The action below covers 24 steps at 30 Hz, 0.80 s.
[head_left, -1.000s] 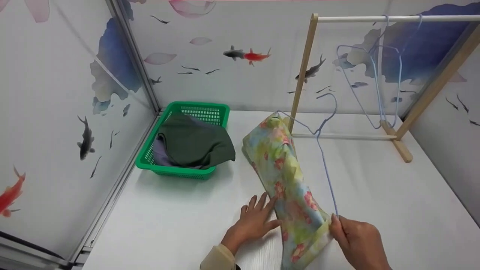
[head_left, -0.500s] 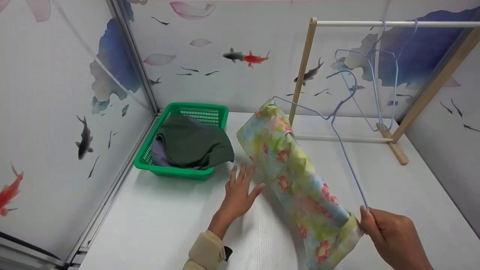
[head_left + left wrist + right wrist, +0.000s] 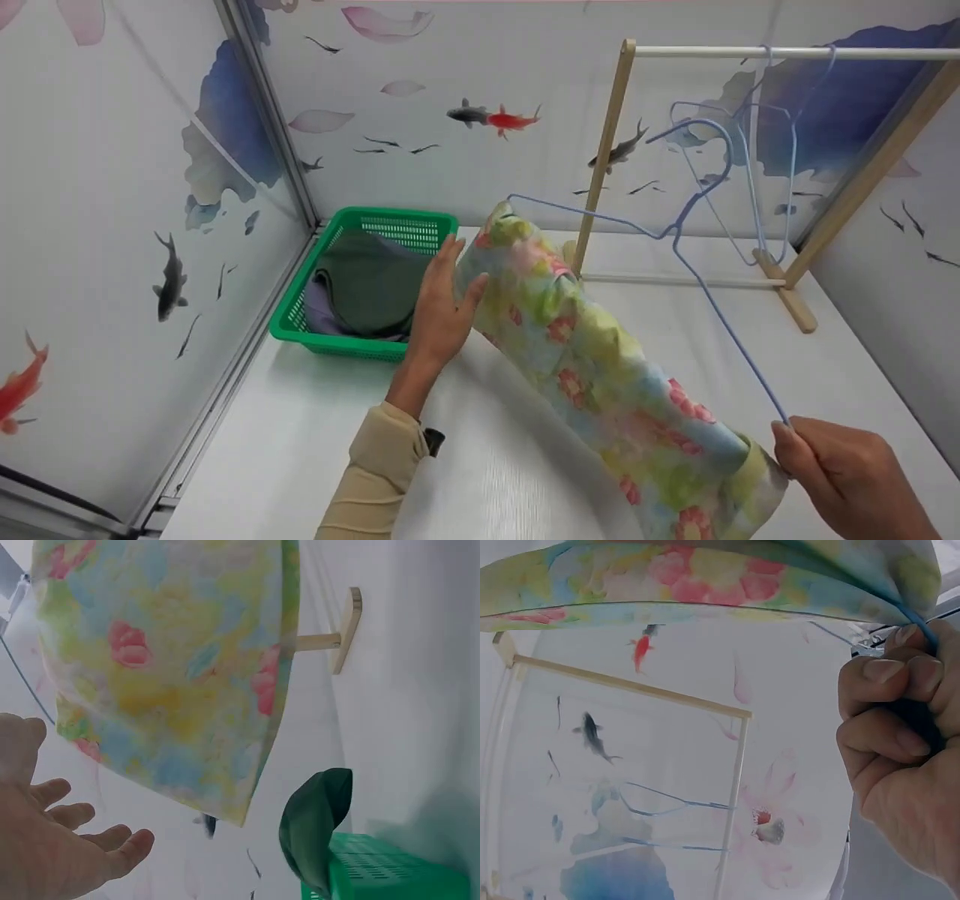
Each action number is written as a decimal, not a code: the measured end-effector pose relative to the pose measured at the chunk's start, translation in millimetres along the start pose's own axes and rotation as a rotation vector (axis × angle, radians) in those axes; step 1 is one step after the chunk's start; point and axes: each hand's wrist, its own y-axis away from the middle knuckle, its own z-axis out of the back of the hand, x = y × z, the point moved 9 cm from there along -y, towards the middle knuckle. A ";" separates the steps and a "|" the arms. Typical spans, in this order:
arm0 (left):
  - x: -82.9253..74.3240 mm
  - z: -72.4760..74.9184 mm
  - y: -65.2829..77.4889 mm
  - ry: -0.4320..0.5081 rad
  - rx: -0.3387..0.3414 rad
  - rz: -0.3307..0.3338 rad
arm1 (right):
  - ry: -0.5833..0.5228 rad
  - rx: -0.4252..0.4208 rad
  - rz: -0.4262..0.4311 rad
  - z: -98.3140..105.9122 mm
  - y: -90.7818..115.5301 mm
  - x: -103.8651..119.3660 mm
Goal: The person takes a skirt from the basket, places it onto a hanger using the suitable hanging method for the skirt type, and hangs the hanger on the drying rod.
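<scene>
A blue wire hanger point(image 3: 720, 300) is held up at a slant above the table, its hook toward the back. Over its lower bar hangs a folded floral cloth point(image 3: 570, 367) in yellow, blue and pink; what kind of cloth it is I cannot tell. My right hand point(image 3: 855, 469) grips the hanger's near corner with curled fingers, as the right wrist view also shows, close against the cloth's edge. Beside the cloth's far left end is my left hand point(image 3: 442, 307), fingers extended. In the left wrist view the left hand point(image 3: 67, 840) appears apart from the floral cloth point(image 3: 172, 667).
Behind my left hand stands a green basket point(image 3: 300, 334) with a dark green cloth point(image 3: 367, 285) and a purple cloth point(image 3: 321, 307) in it. A wooden rack point(image 3: 607, 150) at the back right carries blue hangers point(image 3: 791, 172) on its white rail point(image 3: 705, 52). Printed walls enclose the table point(image 3: 315, 427).
My right hand has lifted the hanger and cloth and moved them right. My left hand has left the cloth's lower edge and moved up and left, beside the cloth's far end.
</scene>
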 end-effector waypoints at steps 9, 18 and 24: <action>4.2 43.5 -15.9 0.201 -0.029 0.032 | -0.001 0.035 0.097 6.2 0.2 12.8; -31.1 58.4 -5.4 0.406 0.057 -0.043 | -0.087 0.032 0.218 0.9 -5.6 12.6; -30.5 49.7 9.5 0.290 0.162 -0.015 | -0.016 0.042 0.197 -1.4 -6.6 -8.0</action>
